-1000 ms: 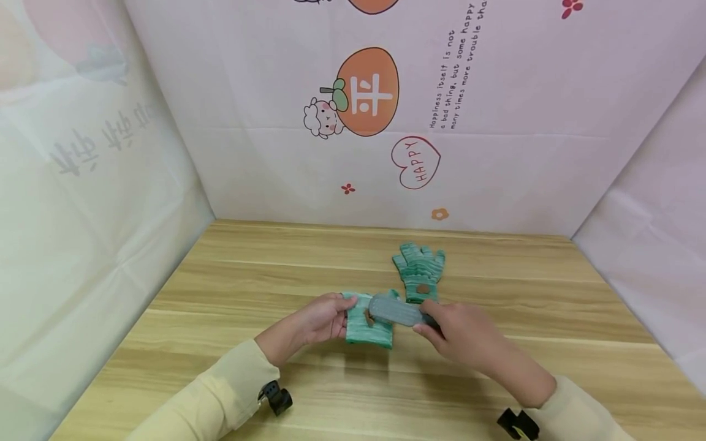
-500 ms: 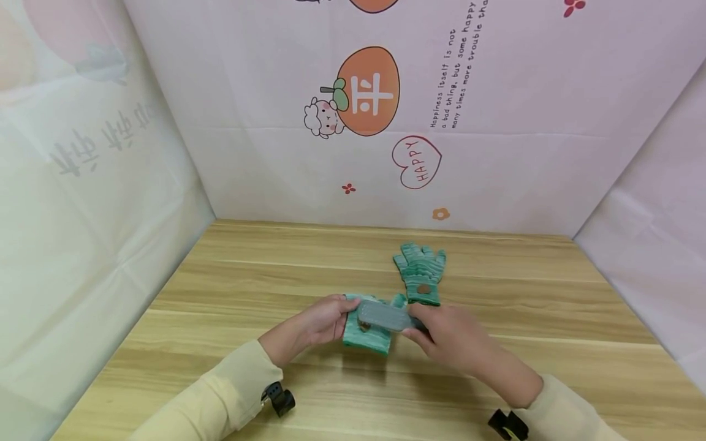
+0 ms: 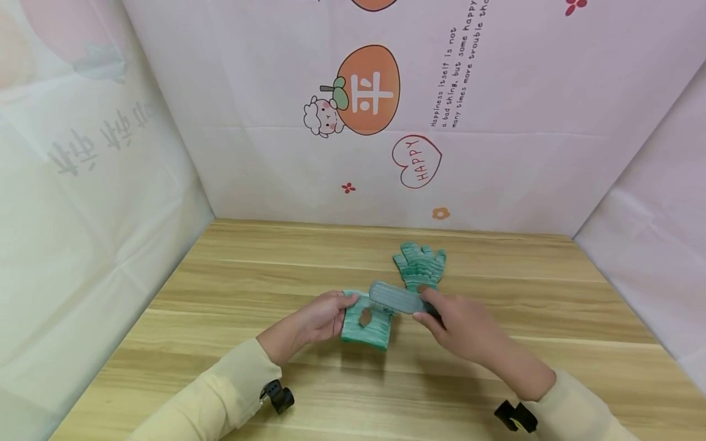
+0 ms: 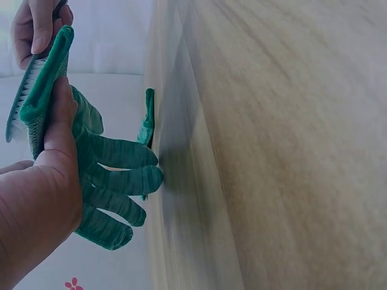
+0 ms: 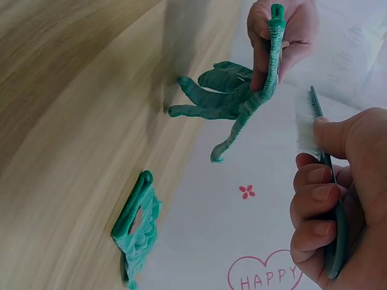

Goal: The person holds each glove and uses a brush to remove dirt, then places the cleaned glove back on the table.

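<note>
My left hand [image 3: 322,318] grips a green knitted glove [image 3: 375,335] by its cuff and holds it above the table. A brown patch [image 3: 365,316] marks the cuff; in the left wrist view the glove's fingers [image 4: 124,179] hang toward the wood. My right hand [image 3: 466,329] is wrapped round the handle of a grey-green brush [image 3: 398,299] with pale bristles [image 5: 306,124]. Those bristles face the glove, with a gap between them in the right wrist view. Behind, a second green glove [image 3: 420,264] lies on the table, its own brown patch [image 5: 136,219] partly covered in the head view.
The wood-grain table [image 3: 265,263] runs back to a white printed sheet [image 3: 265,171] that hangs as a wall. More white sheeting closes the left side [image 3: 110,257] and the right side [image 3: 656,208]. Each sleeve carries a black wrist camera mount [image 3: 279,398].
The brush passed left and down over the brown patch, then moved back right and up, uncovering the patch. The left hand keeps its grip, and the cuff shifted slightly. The second glove stays put.
</note>
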A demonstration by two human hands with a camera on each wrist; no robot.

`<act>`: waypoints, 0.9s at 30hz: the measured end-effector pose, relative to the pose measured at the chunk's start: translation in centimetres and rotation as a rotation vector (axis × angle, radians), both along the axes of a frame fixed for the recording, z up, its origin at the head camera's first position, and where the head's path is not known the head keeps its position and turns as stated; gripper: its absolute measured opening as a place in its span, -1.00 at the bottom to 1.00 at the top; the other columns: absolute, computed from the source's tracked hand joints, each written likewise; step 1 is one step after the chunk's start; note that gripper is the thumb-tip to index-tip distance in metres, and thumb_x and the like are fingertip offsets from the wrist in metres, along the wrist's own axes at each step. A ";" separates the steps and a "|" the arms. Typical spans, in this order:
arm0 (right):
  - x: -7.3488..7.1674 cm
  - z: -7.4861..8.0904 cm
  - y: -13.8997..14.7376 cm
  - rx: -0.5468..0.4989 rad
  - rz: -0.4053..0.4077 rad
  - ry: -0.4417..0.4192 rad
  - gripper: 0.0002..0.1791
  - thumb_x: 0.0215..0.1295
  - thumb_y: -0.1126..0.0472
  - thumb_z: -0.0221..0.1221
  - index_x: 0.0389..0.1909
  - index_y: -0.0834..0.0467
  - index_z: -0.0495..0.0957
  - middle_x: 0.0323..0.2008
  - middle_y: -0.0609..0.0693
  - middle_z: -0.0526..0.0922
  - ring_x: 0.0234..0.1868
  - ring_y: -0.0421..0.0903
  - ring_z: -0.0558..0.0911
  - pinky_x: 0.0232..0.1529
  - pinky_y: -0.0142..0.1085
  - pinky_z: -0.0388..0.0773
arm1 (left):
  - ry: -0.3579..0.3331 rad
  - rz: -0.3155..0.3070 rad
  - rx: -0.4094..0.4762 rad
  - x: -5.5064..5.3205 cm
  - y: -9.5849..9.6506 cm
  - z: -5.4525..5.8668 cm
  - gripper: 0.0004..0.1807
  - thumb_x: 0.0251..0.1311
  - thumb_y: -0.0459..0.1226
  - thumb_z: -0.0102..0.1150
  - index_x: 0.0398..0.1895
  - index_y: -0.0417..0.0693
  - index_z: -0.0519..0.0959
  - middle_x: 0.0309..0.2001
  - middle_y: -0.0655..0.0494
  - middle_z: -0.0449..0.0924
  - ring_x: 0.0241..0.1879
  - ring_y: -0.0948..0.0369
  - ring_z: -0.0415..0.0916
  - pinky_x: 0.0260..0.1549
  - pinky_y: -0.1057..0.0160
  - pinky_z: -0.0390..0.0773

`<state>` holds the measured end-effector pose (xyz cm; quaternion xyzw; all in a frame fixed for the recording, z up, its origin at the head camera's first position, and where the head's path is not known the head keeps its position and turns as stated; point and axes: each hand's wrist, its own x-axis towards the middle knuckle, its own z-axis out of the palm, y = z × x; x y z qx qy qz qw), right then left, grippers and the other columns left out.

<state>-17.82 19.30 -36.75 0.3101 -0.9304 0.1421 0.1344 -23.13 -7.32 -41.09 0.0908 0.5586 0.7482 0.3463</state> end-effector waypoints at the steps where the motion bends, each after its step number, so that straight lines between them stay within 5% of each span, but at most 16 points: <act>1: 0.0 0.0 0.1 0.010 -0.004 0.010 -0.77 0.32 0.08 0.26 -0.23 0.13 0.46 -0.71 -0.26 0.21 -0.70 -0.35 0.20 -0.70 -0.44 0.17 | 0.002 0.001 0.000 0.0 -0.1 0.0 -0.61 0.57 -0.24 -0.34 0.01 -0.37 0.44 -0.25 0.02 0.67 -0.20 0.19 0.65 -0.12 0.17 0.62; 18: 0.5 -0.9 -1.3 0.054 0.088 -0.047 -0.72 0.34 0.05 0.23 -0.09 0.17 0.54 -0.52 -0.21 0.51 -0.64 -0.37 0.32 -0.65 -0.46 0.30 | -0.020 0.052 -0.018 0.1 0.4 0.5 -0.61 0.57 -0.25 -0.34 0.09 -0.43 0.37 -0.30 0.03 0.66 -0.27 0.21 0.65 -0.21 0.19 0.65; 27: 0.5 -0.6 -1.0 0.003 0.075 -0.087 -0.77 0.38 0.08 0.20 -0.13 0.16 0.50 -0.57 -0.24 0.41 -0.65 -0.36 0.30 -0.66 -0.46 0.28 | -0.019 0.045 -0.007 0.1 0.4 0.6 -0.62 0.57 -0.26 -0.36 0.06 -0.41 0.39 -0.30 0.06 0.66 -0.27 0.23 0.65 -0.20 0.20 0.64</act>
